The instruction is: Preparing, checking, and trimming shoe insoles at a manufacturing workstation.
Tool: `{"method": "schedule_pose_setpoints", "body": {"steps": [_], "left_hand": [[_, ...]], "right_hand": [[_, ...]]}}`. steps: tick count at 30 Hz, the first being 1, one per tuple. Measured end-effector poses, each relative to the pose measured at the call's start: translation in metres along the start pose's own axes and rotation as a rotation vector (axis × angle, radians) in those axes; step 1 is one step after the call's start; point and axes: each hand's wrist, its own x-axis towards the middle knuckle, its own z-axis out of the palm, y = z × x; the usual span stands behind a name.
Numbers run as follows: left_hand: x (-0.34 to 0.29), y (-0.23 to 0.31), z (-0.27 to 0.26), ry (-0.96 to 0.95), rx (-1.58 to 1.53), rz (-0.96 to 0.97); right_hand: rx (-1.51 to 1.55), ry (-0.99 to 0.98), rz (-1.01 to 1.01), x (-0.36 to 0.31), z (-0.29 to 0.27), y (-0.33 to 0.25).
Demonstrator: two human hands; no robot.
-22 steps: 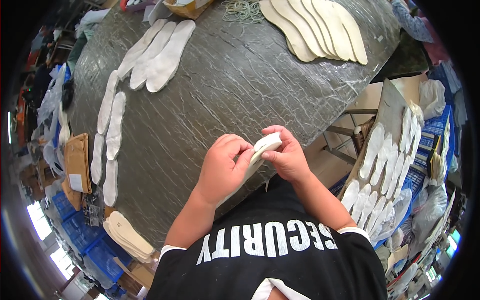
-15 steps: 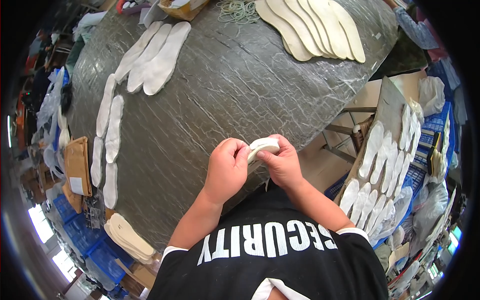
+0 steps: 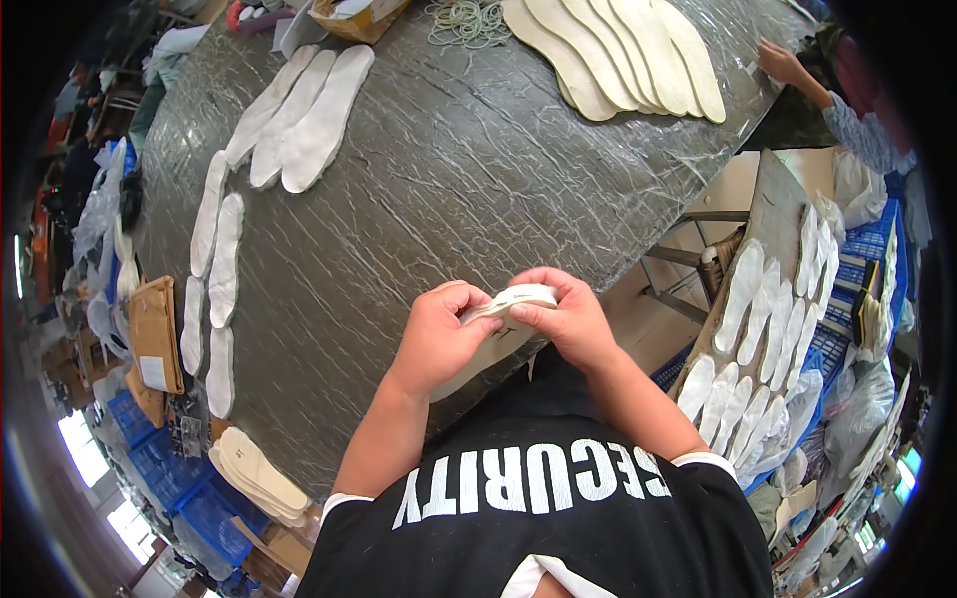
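Both of my hands hold a cream insole [image 3: 486,351] above the near edge of the dark table. My left hand [image 3: 439,334] pinches it with thumb and bent fingers, and the sole's long part runs down beside that wrist. My right hand [image 3: 570,321] grips the curled upper end, thumb on the near side and fingers behind. Whether one layer or more is in my grip, I cannot tell. Farther up the table lies a fanned stack of cream insoles [image 3: 618,60]. White fluffy insoles [image 3: 324,125] lie at the left, with several more in two columns below.
Pale rubber bands [image 3: 467,24] and a box [image 3: 359,20] sit at the far edge. Another person's hand [image 3: 783,62] rests at the far right corner. White insoles cover a board [image 3: 773,204] at right. More insoles [image 3: 254,468] stand lower left, near a brown package [image 3: 155,334].
My left hand has shifted slightly left, and more of the insole shows below my hands. The other person's hand and patterned sleeve have come onto the table's far right corner.
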Motion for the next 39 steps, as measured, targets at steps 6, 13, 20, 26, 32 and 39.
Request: {"method": "schedule_pose_setpoints", "body": {"steps": [6, 13, 20, 26, 32, 39], "left_hand": [[0.016, 0.012, 0.011, -0.067, -0.192, -0.112], [0.019, 0.006, 0.013, 0.039, -0.327, -0.026], [0.022, 0.028, 0.007, -0.080, -0.354, 0.077], [0.047, 0.056, 0.024, 0.003, -0.184, 0.154], [0.099, 0.092, 0.032, -0.218, -0.402, 0.217], [0.155, 0.109, 0.055, -0.266, -0.177, -0.063]], "right_hand": [[-0.137, 0.040, -0.021, 0.005, -0.014, -0.002], [-0.002, 0.008, -0.065, 0.006, -0.007, -0.008], [-0.079, -0.040, -0.139, -0.010, -0.009, -0.032], [0.039, -0.004, -0.268, -0.004, -0.020, -0.057], [0.203, -0.014, -0.356, 0.019, -0.072, -0.104], [0.313, -0.070, -0.292, 0.056, -0.118, -0.128]]}}
